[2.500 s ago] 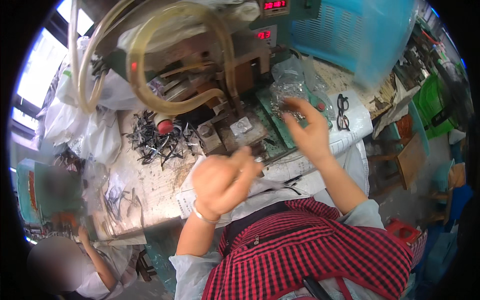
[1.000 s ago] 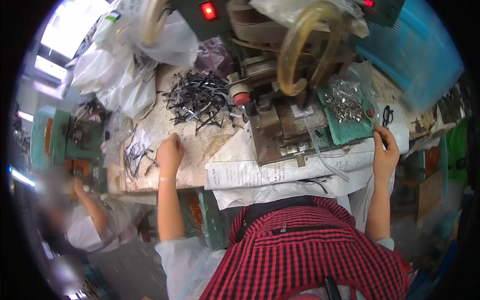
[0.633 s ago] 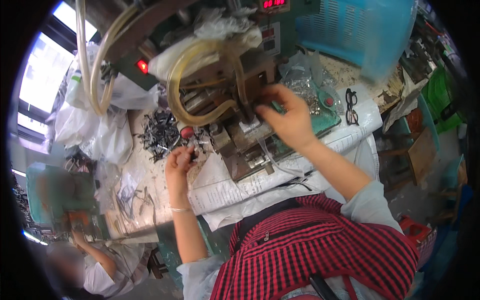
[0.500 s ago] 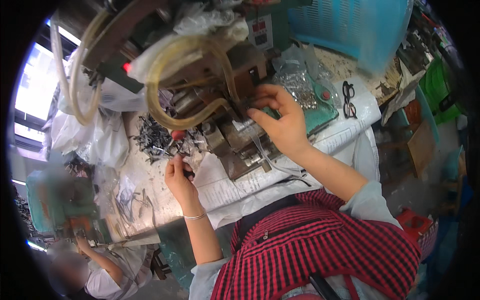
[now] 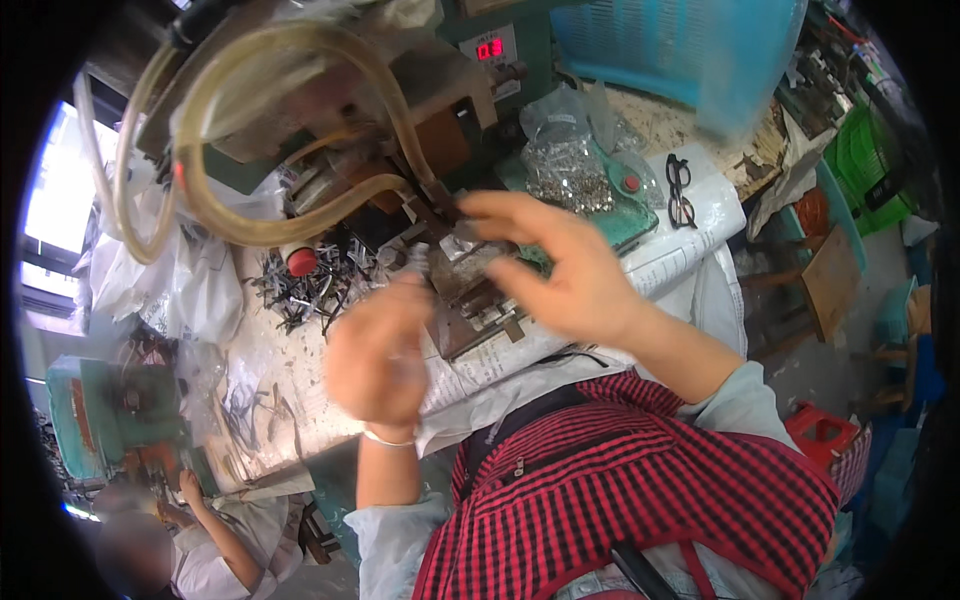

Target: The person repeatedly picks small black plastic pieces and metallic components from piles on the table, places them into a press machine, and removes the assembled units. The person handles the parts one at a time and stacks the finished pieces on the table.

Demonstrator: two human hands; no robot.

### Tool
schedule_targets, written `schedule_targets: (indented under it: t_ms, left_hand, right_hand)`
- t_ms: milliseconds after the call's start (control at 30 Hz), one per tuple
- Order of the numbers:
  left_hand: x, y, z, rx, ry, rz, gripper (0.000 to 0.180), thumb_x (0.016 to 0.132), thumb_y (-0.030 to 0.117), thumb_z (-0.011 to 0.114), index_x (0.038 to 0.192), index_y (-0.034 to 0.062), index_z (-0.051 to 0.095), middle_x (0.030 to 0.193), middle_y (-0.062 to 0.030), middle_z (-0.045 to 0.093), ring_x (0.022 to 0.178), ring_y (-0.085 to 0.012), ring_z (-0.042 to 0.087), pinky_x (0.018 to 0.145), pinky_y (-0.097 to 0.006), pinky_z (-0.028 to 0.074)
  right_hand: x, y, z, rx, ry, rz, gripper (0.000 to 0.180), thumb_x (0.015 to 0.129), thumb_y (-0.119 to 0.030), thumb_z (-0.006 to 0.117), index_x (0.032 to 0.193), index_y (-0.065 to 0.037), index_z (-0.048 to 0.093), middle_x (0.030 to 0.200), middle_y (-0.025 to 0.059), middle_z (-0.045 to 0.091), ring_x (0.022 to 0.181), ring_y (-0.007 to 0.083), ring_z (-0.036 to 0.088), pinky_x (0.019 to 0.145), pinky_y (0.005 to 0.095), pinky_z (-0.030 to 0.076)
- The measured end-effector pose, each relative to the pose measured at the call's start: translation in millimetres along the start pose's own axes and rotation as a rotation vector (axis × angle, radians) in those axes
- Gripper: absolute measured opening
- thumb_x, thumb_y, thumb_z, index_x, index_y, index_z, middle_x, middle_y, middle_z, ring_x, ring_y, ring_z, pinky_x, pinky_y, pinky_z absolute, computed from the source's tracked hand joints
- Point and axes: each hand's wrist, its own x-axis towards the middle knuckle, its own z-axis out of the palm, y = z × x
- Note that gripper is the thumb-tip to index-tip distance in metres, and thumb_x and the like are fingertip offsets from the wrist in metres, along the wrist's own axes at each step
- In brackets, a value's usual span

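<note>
My right hand [image 5: 570,275] is at the right side of a small metal fixture [image 5: 465,285], its thumb and fingers spread apart. Nothing shows clearly between them. At the left front corner of the fixture is my left hand [image 5: 378,355], raised above the bench; motion smears its fingers, so what they hold, if anything, does not show. Behind the fixture stands a green machine, and a thick yellowish hose [image 5: 215,222] loops in front of it. A pile of thin black parts [image 5: 290,290] lies left of the fixture, next to a red push button [image 5: 301,262].
A plastic bag of small metal pieces [image 5: 570,190] lies on a green base with another red button [image 5: 630,183]. Glasses [image 5: 678,190] rest on paper to its right. A blue basket [image 5: 640,50] is behind. At lower left, a co-worker [image 5: 225,540] sits by another machine.
My left hand has risen from beside the black parts and moved toward the fixture. My right fingers have spread and drawn back slightly. The head view has shifted, and the machine's red display now shows.
</note>
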Motion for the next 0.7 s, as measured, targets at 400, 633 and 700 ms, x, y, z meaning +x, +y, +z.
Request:
schedule_targets:
  t_ms: [400, 633, 700]
  left_hand:
    - [-18.6, -1.9, 46.2, 0.026, -0.077, 0.225, 0.027, 0.073, 0.002, 0.087, 0.097, 0.0067, 0.075, 0.092, -0.0088, 0.076, 0.058, -0.016, 0.062, 0.049, -0.027, 0.044]
    - [-19.7, -1.9, 48.3, 0.031, -0.071, 0.19, 0.027, 0.072, 0.002, 0.087, 0.095, 0.0079, 0.075, 0.09, -0.0059, 0.075, 0.057, -0.0151, 0.062, 0.049, -0.027, 0.044]
    - [-23.1, 1.0, 47.5, 0.028, -0.048, 0.164, 0.027, 0.073, 0.002, 0.087, 0.096, 0.0077, 0.076, 0.089, -0.006, 0.076, 0.06, -0.0159, 0.063, 0.05, -0.028, 0.046]
  right_hand:
    - [-6.3, 111.4, -77.5, -0.313, 0.394, 0.07, 0.023, 0.089, -0.002, 0.061, 0.107, -0.004, 0.074, 0.103, 0.0162, 0.074, 0.089, 0.0352, 0.07, 0.08, 0.0407, 0.055]
    - [-39.6, 115.1, -62.5, -0.695, 0.145, 0.157, 0.013, 0.08, -0.008, 0.074, 0.092, -0.005, 0.071, 0.093, 0.0123, 0.066, 0.096, 0.0356, 0.063, 0.087, 0.043, 0.05]
    - [-41.6, 122.6, -58.5, -0.807, 0.152, 0.128, 0.014, 0.078, -0.01, 0.077, 0.09, -0.006, 0.071, 0.093, 0.0121, 0.065, 0.098, 0.036, 0.063, 0.087, 0.0445, 0.049]
